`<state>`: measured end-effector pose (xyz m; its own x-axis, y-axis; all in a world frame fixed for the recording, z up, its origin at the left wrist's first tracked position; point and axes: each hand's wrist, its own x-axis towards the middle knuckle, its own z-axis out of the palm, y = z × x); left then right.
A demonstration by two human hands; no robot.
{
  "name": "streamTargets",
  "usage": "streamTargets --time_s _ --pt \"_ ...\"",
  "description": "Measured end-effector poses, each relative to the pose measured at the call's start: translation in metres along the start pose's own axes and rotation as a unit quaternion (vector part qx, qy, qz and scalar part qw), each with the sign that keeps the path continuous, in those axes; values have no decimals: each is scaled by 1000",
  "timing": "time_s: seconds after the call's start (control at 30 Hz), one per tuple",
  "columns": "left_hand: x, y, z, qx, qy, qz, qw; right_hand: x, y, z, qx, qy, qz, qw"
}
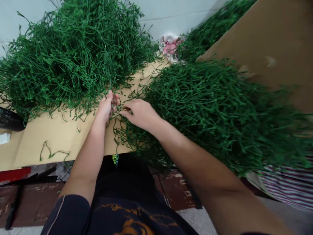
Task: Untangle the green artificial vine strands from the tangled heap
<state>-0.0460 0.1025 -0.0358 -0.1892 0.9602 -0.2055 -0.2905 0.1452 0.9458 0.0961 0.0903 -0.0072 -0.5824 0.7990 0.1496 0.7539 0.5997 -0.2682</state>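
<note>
Green, thin stems run between the two hands near the middle of the view. The left hand has its thumb up and its fingers curled around some of them. The right hand faces it just beside, thumb and fingertips drawn close together at the same stems; whether they pinch one, I cannot tell.

Under both hands lies a tan board, with strands scattered over it. Behind the left hand and to its left rises the left pile, a tall tangle of the same stems. The right pile spreads beside and beyond the right hand, its strands lying more nearly parallel and its outer end blurred. Nearer the board's front edge, well apart from the hands, lies a loose strand.

Farther left stand a black container and, below it, a white scrap. Past the piles, a pink and white cloth lies near the pale wall, next to a far pile partly hidden by a brown cardboard sheet. A striped fabric shows at lower right.
</note>
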Motion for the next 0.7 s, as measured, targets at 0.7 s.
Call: streamTargets --time_s 0.7 --pt "14 -2 -12 -73 43 -12 996 -27 -2 -52 -73 239 -11 968"
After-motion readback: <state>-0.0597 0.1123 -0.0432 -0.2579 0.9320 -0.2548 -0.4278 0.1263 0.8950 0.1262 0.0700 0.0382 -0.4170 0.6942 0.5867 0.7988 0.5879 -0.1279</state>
